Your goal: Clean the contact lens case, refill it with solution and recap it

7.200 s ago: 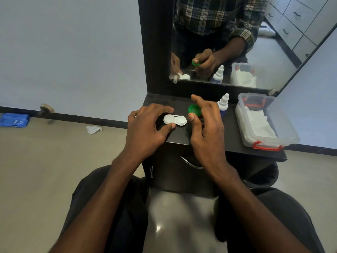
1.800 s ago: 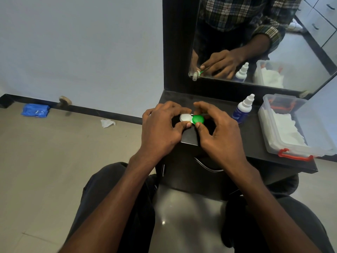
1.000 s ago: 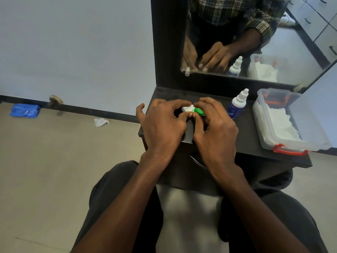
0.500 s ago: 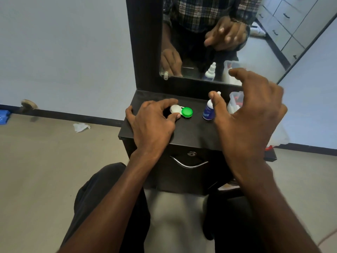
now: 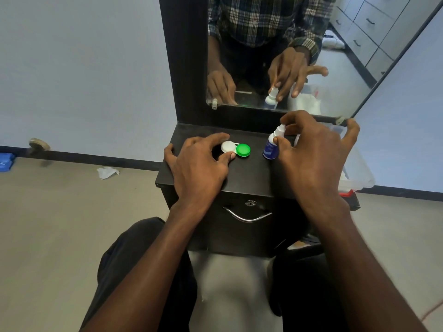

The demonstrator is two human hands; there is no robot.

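His left hand (image 5: 196,164) pinches the lens case (image 5: 236,149), its 1 green cap (image 5: 243,150) on. His right hand (image 5: 311,152) grips the solution bottle (image 5: 272,147); beside it, a clear box (image 5: 359,173) holds white tissue.

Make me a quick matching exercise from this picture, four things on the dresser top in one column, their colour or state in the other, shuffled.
1. round cap
2. solution bottle
3. contact lens case
4. storage box

A. clear plastic, red latch
B. green
C. white, held steady by the left hand
D. blue body, touched by the right hand

Pairs: 1-B, 2-D, 3-C, 4-A
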